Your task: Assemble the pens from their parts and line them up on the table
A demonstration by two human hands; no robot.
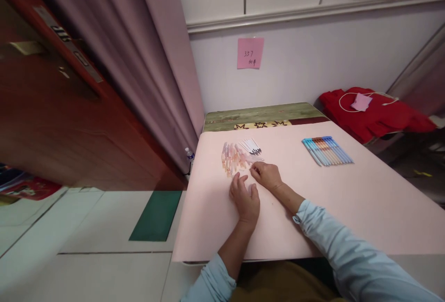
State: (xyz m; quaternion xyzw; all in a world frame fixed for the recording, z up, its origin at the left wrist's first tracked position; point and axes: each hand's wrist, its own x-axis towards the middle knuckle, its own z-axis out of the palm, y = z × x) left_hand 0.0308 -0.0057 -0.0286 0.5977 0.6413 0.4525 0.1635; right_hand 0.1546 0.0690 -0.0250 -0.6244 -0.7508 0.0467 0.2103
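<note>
My left hand (245, 198) rests on the pink table cover (347, 200), fingers stretched toward a pile of pale pink pen barrels (232, 157). My right hand (267, 175) lies just right of it, fingers curled at the pile's near edge; what they pinch is too small to name. A fan of thin white refills (251, 146) lies behind the pile. Both sleeves are light blue.
A row of blue pens (327, 150) lies at the table's right. Beyond the cover shows a green wooden tabletop strip (260, 114). Red cloth (375, 112) sits on a seat at right. A curtain (149, 61), door and small bottle (189, 156) stand left.
</note>
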